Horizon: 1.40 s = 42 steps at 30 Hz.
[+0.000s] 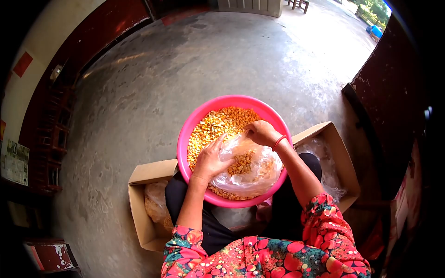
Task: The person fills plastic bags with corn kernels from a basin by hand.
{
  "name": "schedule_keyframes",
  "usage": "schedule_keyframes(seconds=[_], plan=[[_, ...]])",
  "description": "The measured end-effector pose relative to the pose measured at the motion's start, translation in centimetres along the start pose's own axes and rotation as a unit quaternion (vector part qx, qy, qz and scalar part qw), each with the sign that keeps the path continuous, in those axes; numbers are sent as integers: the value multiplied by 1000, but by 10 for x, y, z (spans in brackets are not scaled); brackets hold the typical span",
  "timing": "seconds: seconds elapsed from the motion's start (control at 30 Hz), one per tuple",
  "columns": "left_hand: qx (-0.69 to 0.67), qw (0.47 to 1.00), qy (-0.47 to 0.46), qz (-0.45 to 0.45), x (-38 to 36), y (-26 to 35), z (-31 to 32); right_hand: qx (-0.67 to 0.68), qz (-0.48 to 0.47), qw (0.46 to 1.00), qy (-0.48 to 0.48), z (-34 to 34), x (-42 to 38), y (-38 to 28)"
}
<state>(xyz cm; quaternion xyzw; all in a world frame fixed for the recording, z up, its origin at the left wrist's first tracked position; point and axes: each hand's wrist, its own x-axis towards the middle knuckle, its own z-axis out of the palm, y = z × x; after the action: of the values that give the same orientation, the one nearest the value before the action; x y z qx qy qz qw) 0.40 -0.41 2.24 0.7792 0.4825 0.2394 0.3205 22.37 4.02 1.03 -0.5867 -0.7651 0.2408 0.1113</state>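
A pink basin full of yellow corn kernels is in front of me, above my knees in this view. On top of the kernels lies a clear plastic bag with some corn showing through it. The rim of the bag is pinched between the fingers of my right hand, which has a red bracelet at the wrist. My left hand is at the bag's left edge, thumb and fingers spread apart.
To my right, a cardboard box holds clear plastic bags. Another cardboard box at my left contains a bag of corn. Wooden chairs line the left wall. Grey concrete floor stretches ahead towards a bright doorway.
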Motion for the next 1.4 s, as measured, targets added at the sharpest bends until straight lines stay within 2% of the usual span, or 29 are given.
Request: schedule_keyframes(seconds=[0.1, 0.17, 0.2, 0.27, 0.33, 0.43, 0.47, 0.53, 0.57, 0.6, 0.67, 0.7, 0.73, 0.8, 0.87, 0.93, 0.97, 1.0, 1.07, 1.13, 1.2, 1.23, 1.27, 1.33, 1.4], plan=[[71, 997, 16, -12, -2, -2, -4, -5, -5, 999, -33, 3, 4, 12], [-13, 996, 26, -81, -1, -6, -9, -8, -35, 997, -75, 4, 4, 14], [-13, 996, 26, -82, 0, -11, -8, -8, -35, 996, -76, 4, 3, 12], [-106, 989, 98, 21, 3, -23, -5, 28, -84, 990, -113, 2, 2, 7], [-137, 986, 91, 36, 4, -12, -8, 14, -63, 993, -102, 4, 5, 6], [-345, 936, -57, -34, 6, -8, -11, 3, -38, 997, -62, 5, 6, 9], [-345, 936, -56, -35, 5, -6, -11, 4, -34, 999, -34, 5, 6, 10], [-337, 938, -78, -17, 4, -3, -10, -7, -25, 999, -44, 4, 6, 8], [-233, 971, -42, -7, 2, -7, -5, -16, -20, 999, -44, 6, 6, 10], [-233, 972, -42, -8, 2, -7, -6, -26, -14, 999, -45, 7, 5, 12], [-18, 988, -85, -124, 2, -8, -9, -3, -23, 999, -34, 8, 7, 19], [-4, 998, -5, -61, 0, -8, -6, 20, -31, 999, -25, 7, 8, 19], [-3, 998, -4, -63, -1, -10, -5, 20, -33, 999, -26, 7, 9, 19], [32, 998, 55, -25, 0, -13, -4, 19, -45, 999, -22, 6, 9, 20], [36, 997, 51, -50, 0, -13, -1, 12, -60, 998, -11, 8, 8, 23], [-21, 998, 30, -47, 1, -12, 1, 48, -66, 993, -81, -7, 3, 8], [-50, 997, 19, -48, 0, -12, 2, 155, -53, 979, -121, -21, -4, -2], [-49, 997, 22, -52, 0, -11, 4, 266, -93, 952, -116, -20, -1, -3], [-25, 997, -16, -70, 1, -11, 6, 426, -56, 894, -128, -23, 2, -9], [-103, 989, -99, -46, 2, 2, -1, 448, -57, 889, -75, -15, 13, -8], [-116, 989, -64, 72, -2, 3, 6, 282, -39, 958, -17, 6, 24, 6], [-148, 982, -83, 82, -2, 3, 9, 171, -34, 984, 44, 28, 30, 20], [-180, 973, -105, 96, -1, 3, 11, 76, -71, 992, 68, 40, 31, 25], [-179, 969, -150, 76, -2, 3, 9, -12, -61, 998, 2, 41, 23, 5], [-207, 967, -110, 96, -3, -5, 16, 20, -74, 997, 10, 44, 23, -4]])
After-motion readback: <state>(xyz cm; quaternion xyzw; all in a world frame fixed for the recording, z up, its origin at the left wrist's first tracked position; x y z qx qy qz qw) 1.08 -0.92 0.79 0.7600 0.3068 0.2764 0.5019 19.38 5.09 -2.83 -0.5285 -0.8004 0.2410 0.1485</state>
